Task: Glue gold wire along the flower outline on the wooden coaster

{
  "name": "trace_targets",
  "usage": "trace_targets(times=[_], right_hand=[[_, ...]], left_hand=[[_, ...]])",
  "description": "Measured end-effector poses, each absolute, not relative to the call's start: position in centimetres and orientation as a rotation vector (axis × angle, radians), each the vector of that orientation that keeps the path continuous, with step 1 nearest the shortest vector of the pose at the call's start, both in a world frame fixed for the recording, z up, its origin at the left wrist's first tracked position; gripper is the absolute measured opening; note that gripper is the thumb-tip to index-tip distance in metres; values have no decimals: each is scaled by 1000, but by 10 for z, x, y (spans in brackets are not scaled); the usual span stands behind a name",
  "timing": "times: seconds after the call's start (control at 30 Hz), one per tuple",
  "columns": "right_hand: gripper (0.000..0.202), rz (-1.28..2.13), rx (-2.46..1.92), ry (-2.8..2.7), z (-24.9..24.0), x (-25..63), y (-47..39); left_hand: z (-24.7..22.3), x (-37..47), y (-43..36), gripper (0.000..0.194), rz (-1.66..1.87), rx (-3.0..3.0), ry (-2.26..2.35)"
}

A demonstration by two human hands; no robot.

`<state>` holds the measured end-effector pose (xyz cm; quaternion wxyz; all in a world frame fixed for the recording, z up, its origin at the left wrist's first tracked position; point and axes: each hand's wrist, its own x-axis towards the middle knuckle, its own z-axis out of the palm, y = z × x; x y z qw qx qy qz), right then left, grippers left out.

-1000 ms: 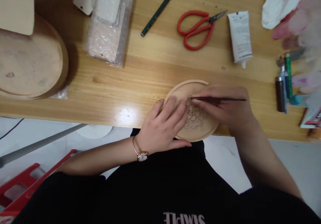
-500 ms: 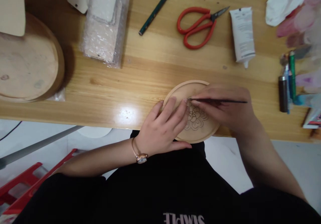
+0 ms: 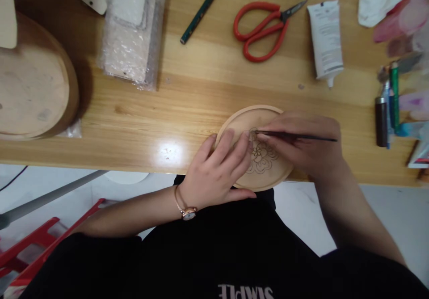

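A round wooden plate (image 3: 258, 113) with a raised rim and a drawn flower pattern (image 3: 260, 156) lies at the table's front edge. My left hand (image 3: 217, 171) grips the plate's left side, fingers over its face and thumb along the lower rim. Between the fingers and thumb of my right hand (image 3: 304, 140) is a thin dark brush or pen (image 3: 298, 136). Its tip is at the top of the flower pattern, close to my left fingertips. Part of the plate is hidden under both hands.
Red-handled scissors (image 3: 261, 31), a white tube (image 3: 326, 42) and a dark green pencil (image 3: 203, 10) lie behind the plate. Bubble-wrapped pieces (image 3: 130, 35) and a large round wooden object (image 3: 72, 89) are at left. Pens (image 3: 381, 120) lie at right.
The brush or pen and my right hand have shifted slightly right. My left hand keeps its hold on the plate. The view of the table has shifted a little.
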<state>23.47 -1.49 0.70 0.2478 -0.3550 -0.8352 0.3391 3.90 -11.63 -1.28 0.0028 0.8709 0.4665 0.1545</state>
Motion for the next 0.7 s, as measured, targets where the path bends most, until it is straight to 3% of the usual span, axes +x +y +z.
trace_targets(times=[0.7], right_hand=[[2,1021,-1056,-2284,12,230,-12]], left_hand=[[-11,39,-116,83,489,2724,1456]])
